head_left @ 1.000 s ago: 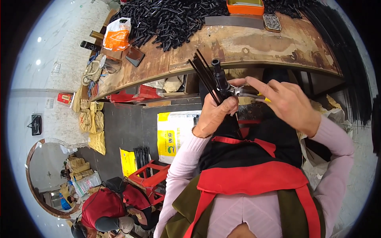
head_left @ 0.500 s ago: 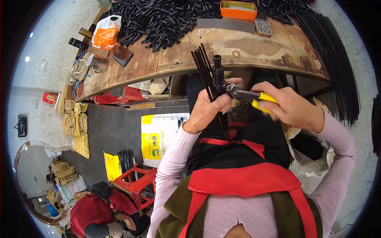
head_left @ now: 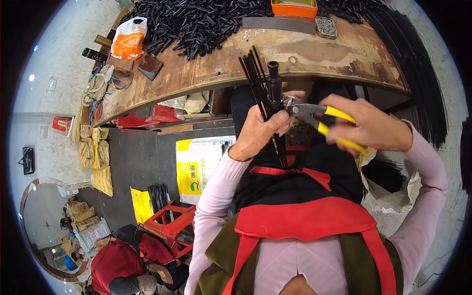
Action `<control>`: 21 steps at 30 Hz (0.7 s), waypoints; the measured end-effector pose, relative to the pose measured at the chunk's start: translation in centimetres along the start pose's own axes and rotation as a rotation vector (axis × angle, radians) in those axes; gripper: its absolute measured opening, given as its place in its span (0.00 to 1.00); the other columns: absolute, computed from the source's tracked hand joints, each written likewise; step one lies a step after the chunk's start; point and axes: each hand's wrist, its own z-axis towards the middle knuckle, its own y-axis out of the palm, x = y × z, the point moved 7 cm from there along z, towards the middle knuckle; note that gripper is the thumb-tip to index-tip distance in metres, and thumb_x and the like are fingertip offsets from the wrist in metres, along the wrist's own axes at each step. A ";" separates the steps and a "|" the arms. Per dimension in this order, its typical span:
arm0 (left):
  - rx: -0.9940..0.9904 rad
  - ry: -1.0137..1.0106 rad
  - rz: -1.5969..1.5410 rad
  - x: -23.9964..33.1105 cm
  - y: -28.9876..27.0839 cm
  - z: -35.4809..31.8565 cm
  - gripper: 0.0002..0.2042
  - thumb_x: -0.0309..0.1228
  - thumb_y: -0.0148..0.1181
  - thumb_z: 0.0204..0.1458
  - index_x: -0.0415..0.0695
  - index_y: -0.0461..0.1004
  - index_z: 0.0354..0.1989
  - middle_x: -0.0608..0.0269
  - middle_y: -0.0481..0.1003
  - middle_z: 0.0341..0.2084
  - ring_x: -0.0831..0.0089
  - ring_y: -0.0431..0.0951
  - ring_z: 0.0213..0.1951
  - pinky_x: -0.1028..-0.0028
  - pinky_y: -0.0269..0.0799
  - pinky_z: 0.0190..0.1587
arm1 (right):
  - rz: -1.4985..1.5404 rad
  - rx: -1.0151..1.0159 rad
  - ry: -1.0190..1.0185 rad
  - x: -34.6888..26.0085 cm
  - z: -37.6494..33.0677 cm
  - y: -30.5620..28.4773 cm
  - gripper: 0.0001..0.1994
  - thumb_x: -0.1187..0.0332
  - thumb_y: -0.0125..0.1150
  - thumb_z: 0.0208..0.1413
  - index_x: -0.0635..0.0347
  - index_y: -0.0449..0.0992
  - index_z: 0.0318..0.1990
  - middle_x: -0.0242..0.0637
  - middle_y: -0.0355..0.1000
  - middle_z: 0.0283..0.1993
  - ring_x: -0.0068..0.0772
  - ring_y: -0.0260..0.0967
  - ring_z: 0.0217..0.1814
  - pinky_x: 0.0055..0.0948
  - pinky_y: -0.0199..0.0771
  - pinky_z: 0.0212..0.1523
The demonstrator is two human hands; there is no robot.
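My left hand (head_left: 260,130) is closed around several thin black rods (head_left: 253,73) and a black tubular fitting with a flared top (head_left: 275,86), both standing upright just off the table edge. Yellow-handled pliers (head_left: 307,110) are in my right hand (head_left: 366,123), which is slightly smeared by motion. Their handles are spread apart. The metal jaws lie against the lower end of the fitting, beside my left thumb; what sits between them is too small to make out.
On the wooden table (head_left: 314,59) lie a heap of black tubes (head_left: 196,24), an orange tin (head_left: 294,9), a small box of grey bits (head_left: 326,27) and a phone (head_left: 150,67). Long black rods (head_left: 413,69) hang off its right end. A person in red (head_left: 118,265) bends near a red stool (head_left: 172,221).
The pliers' handles have spread wider and my right hand has shifted a little right and down. My left hand still holds the rods and the fitting.
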 end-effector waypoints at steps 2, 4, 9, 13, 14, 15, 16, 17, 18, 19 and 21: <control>-0.040 -0.015 -0.014 -0.2 0.1 0.0 0.29 0.44 0.59 0.59 0.33 0.66 0.60 0.75 0.63 0.22 0.85 0.61 0.25 0.82 0.57 0.28 | 0.314 -0.240 0.081 2.6 0.6 1.9 0.18 0.73 0.63 0.52 0.63 0.63 0.48 0.33 0.67 0.18 0.25 0.68 0.13 0.24 0.64 0.13; -0.029 -0.032 0.000 -0.4 0.2 -0.1 0.29 0.45 0.59 0.59 0.33 0.65 0.61 0.75 0.63 0.23 0.85 0.60 0.25 0.81 0.57 0.28 | 0.137 -0.060 0.104 2.0 0.4 1.5 0.20 0.70 0.65 0.51 0.63 0.63 0.47 0.33 0.66 0.18 0.26 0.71 0.17 0.26 0.67 0.17; 0.042 0.009 0.021 -0.2 0.0 0.3 0.30 0.45 0.59 0.60 0.33 0.64 0.62 0.75 0.62 0.23 0.84 0.60 0.25 0.81 0.57 0.28 | -0.934 0.805 -0.832 -1.7 -2.0 -0.5 0.20 0.70 0.62 0.51 0.63 0.66 0.52 0.40 0.70 0.28 0.49 0.71 0.26 0.36 0.72 0.30; 0.035 0.008 0.019 -0.1 0.1 0.3 0.31 0.46 0.58 0.60 0.33 0.63 0.63 0.75 0.62 0.23 0.84 0.60 0.25 0.81 0.57 0.28 | -0.290 0.246 -0.289 0.1 0.1 -1.1 0.19 0.72 0.60 0.55 0.68 0.64 0.52 0.40 0.70 0.23 0.35 0.71 0.18 0.28 0.70 0.21; 0.035 0.007 0.019 -0.2 0.1 0.3 0.31 0.46 0.58 0.60 0.33 0.63 0.63 0.75 0.62 0.23 0.84 0.60 0.25 0.81 0.57 0.28 | 0.038 -0.019 -0.101 1.5 0.6 0.0 0.18 0.71 0.60 0.55 0.68 0.64 0.50 0.39 0.69 0.22 0.32 0.69 0.15 0.27 0.69 0.18; -0.005 -0.001 0.010 -0.4 0.2 0.2 0.30 0.45 0.57 0.61 0.33 0.63 0.62 0.75 0.62 0.23 0.84 0.60 0.25 0.81 0.57 0.28 | 0.364 -0.284 0.091 2.6 0.4 1.7 0.17 0.71 0.60 0.55 0.68 0.65 0.48 0.37 0.69 0.20 0.28 0.67 0.12 0.26 0.67 0.15; -0.047 -0.008 0.004 -0.5 0.4 0.1 0.29 0.45 0.57 0.61 0.33 0.64 0.62 0.75 0.62 0.23 0.84 0.60 0.25 0.81 0.57 0.28 | 0.526 -0.341 0.161 3.4 0.8 2.8 0.18 0.69 0.62 0.53 0.67 0.64 0.47 0.36 0.68 0.20 0.26 0.63 0.08 0.25 0.64 0.11; -0.050 -0.008 0.006 -0.6 0.2 0.1 0.29 0.45 0.57 0.61 0.33 0.64 0.62 0.75 0.62 0.23 0.84 0.60 0.25 0.81 0.57 0.28 | 0.284 -0.239 0.118 3.6 1.0 2.5 0.20 0.65 0.63 0.53 0.65 0.64 0.47 0.42 0.70 0.24 0.33 0.71 0.17 0.29 0.69 0.19; -0.036 0.004 0.015 -0.7 -0.2 0.2 0.28 0.44 0.56 0.61 0.33 0.64 0.61 0.74 0.62 0.23 0.84 0.60 0.25 0.81 0.57 0.28 | -0.041 -0.001 -0.069 2.8 1.0 1.0 0.20 0.65 0.63 0.52 0.65 0.64 0.48 0.45 0.70 0.27 0.39 0.73 0.24 0.33 0.71 0.25; -0.020 0.011 0.021 -0.7 -0.4 0.1 0.27 0.43 0.56 0.62 0.33 0.65 0.60 0.74 0.62 0.22 0.84 0.59 0.25 0.81 0.56 0.27 | -0.362 0.235 -0.250 1.8 0.6 0.1 0.21 0.64 0.63 0.52 0.64 0.64 0.48 0.48 0.70 0.30 0.45 0.74 0.31 0.36 0.73 0.32; 0.007 0.022 0.022 -0.5 -0.1 0.0 0.24 0.43 0.55 0.62 0.33 0.66 0.57 0.74 0.62 0.22 0.84 0.59 0.24 0.81 0.56 0.27 | -0.723 0.625 -0.581 0.0 -0.4 -0.6 0.20 0.66 0.62 0.52 0.66 0.65 0.50 0.51 0.71 0.36 0.57 0.70 0.37 0.41 0.71 0.39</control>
